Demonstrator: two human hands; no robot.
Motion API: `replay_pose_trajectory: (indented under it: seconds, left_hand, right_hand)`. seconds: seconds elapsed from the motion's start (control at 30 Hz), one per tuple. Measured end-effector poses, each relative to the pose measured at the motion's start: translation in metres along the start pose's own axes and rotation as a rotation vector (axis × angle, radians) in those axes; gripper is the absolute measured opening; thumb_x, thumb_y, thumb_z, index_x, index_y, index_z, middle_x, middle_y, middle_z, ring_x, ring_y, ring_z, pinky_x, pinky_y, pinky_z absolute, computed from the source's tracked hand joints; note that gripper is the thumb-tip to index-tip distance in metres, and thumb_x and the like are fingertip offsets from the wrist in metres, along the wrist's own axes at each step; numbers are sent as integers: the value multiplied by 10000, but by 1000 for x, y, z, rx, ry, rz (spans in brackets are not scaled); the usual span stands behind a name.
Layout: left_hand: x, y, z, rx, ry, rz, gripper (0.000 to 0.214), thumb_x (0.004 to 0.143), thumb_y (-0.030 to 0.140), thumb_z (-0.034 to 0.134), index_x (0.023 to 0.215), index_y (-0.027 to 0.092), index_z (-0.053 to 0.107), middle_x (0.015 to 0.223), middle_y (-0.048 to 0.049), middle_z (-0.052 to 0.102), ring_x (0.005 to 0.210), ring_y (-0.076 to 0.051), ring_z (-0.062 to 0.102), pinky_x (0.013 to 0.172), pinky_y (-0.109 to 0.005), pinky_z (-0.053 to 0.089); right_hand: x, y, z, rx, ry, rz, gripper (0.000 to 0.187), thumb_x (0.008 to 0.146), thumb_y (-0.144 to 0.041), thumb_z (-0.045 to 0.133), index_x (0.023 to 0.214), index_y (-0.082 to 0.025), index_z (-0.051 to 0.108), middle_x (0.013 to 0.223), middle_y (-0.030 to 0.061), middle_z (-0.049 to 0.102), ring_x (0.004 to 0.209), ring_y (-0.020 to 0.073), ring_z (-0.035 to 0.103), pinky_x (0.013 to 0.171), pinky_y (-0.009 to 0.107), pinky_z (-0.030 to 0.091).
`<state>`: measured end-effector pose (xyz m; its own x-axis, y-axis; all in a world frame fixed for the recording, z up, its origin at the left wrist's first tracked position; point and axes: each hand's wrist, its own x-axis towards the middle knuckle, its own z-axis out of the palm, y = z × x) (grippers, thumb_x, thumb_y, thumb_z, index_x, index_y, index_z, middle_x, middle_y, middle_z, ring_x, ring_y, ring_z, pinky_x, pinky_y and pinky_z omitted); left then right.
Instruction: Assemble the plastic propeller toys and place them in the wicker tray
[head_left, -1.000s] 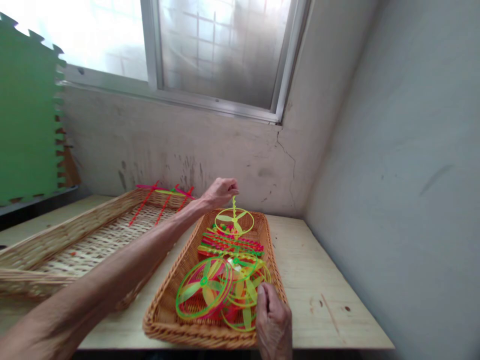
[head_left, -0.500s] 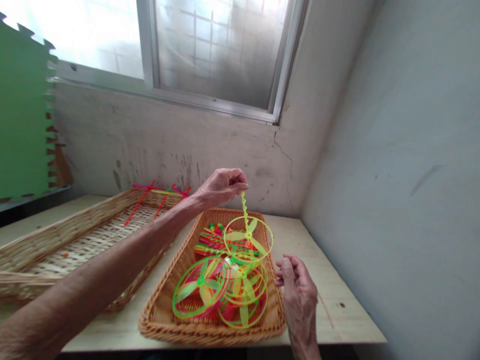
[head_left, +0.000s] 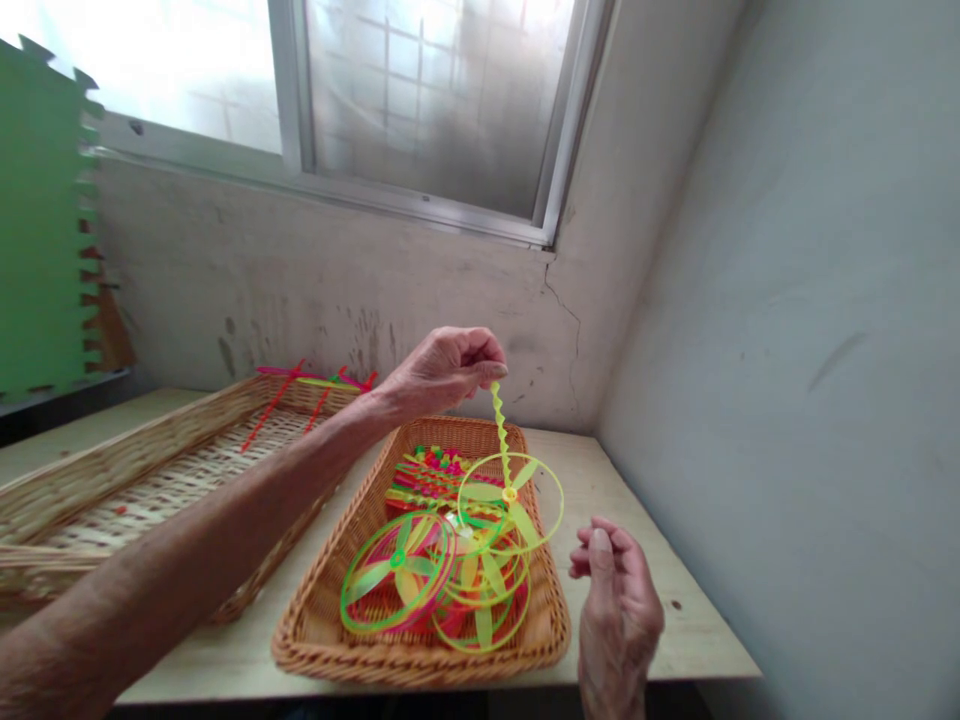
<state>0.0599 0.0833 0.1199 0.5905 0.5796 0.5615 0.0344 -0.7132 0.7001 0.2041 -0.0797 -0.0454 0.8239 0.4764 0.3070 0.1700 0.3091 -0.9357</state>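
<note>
My left hand [head_left: 448, 366] pinches the top of a yellow-green twisted stick that carries a yellow-green propeller ring [head_left: 511, 503], which hangs tilted above the brown wicker basket [head_left: 334, 560]. The basket holds several more propeller rings [head_left: 397, 586] in green, yellow and red, and a bunch of sticks [head_left: 427, 470] at its far end. My right hand [head_left: 618, 606] hovers at the basket's right edge, below and right of the hanging ring, with its fingers loosely curled and nothing in them.
A larger pale wicker tray [head_left: 150, 478] lies to the left with red, pink and yellow sticks [head_left: 307, 385] across its far rim. A green foam mat [head_left: 41, 220] leans at the far left. The wooden table [head_left: 637, 500] meets grey walls at the back and right.
My left hand has lifted the yellow-green propeller out of the basket's far end and carried it up and rightward. My right hand has left the basket's near corner and risen to the right.
</note>
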Motion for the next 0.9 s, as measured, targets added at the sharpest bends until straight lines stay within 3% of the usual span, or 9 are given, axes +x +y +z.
replay_pose_trajectory:
  seconds: [0.1, 0.2, 0.27, 0.37, 0.47, 0.6, 0.7, 0.77, 0.9]
  left_hand:
    - [-5, 1, 1, 36, 15, 52, 91, 741, 218, 562, 701, 142, 531, 490, 54, 449, 413, -38, 395, 389, -151, 322]
    - [-14, 7, 5, 85, 64, 90, 112, 748, 246, 564, 701, 146, 545, 501, 48, 456, 434, -51, 399, 419, -173, 336]
    - [-25, 14, 8, 155, 120, 125, 154, 763, 295, 563, 704, 153, 563, 514, 35, 479, 454, -68, 412, 441, -193, 351]
    - [-48, 25, 12, 282, 149, 204, 184, 778, 329, 549, 682, 178, 591, 581, -4, 563, 522, -105, 473, 517, -229, 401]
    - [-80, 28, 15, 293, 11, 300, 144, 794, 258, 521, 699, 225, 626, 651, -34, 624, 580, -134, 523, 563, -246, 411]
    - [-129, 15, 24, 205, -258, 425, 208, 815, 207, 470, 832, 284, 662, 611, -45, 623, 533, -146, 507, 544, -271, 386]
    - [-154, 0, 31, 148, -444, 377, 223, 826, 294, 458, 848, 289, 679, 588, -64, 620, 521, -163, 507, 547, -298, 386]
    - [-157, -9, 34, 119, -419, 237, 218, 810, 374, 493, 864, 272, 678, 587, -56, 608, 523, -163, 505, 548, -294, 389]
    - [-138, -26, 43, 85, -100, -122, 335, 859, 421, 417, 792, 196, 657, 632, -32, 575, 561, -139, 487, 533, -236, 369]
  right_hand:
    - [-16, -12, 4, 114, -98, 74, 367, 751, -497, 616, 844, -143, 614, 619, -31, 582, 435, 32, 460, 418, 144, 399]
    - [-30, -22, 19, 268, -361, 322, 411, 701, -531, 654, 757, -126, 615, 551, -31, 584, 337, 4, 395, 312, 114, 296]
    - [-34, -26, 32, 383, -482, 509, 477, 635, -567, 691, 773, -117, 611, 603, 14, 641, 339, 18, 426, 285, 115, 280]
    - [-31, -32, 52, 579, -448, 686, 490, 643, -563, 690, 852, -131, 588, 787, 71, 696, 455, 43, 529, 330, 114, 333]
    - [-23, -35, 64, 733, -293, 773, 377, 705, -504, 666, 769, -151, 551, 731, 10, 669, 445, 9, 479, 333, 94, 288]
    - [-17, -29, 68, 722, -234, 800, 313, 694, -437, 682, 712, -166, 527, 540, -94, 510, 333, -20, 267, 299, 97, 182]
    - [-19, -22, 68, 631, -263, 747, 352, 620, -423, 729, 798, -168, 563, 509, -116, 455, 332, -24, 225, 315, 96, 160]
    - [-20, -18, 67, 533, -269, 639, 383, 604, -453, 726, 805, -167, 567, 491, -118, 436, 349, -15, 252, 334, 102, 181]
    - [-23, -10, 67, 274, -392, 409, 363, 717, -522, 610, 714, -165, 544, 472, -100, 412, 406, 25, 325, 391, 140, 270]
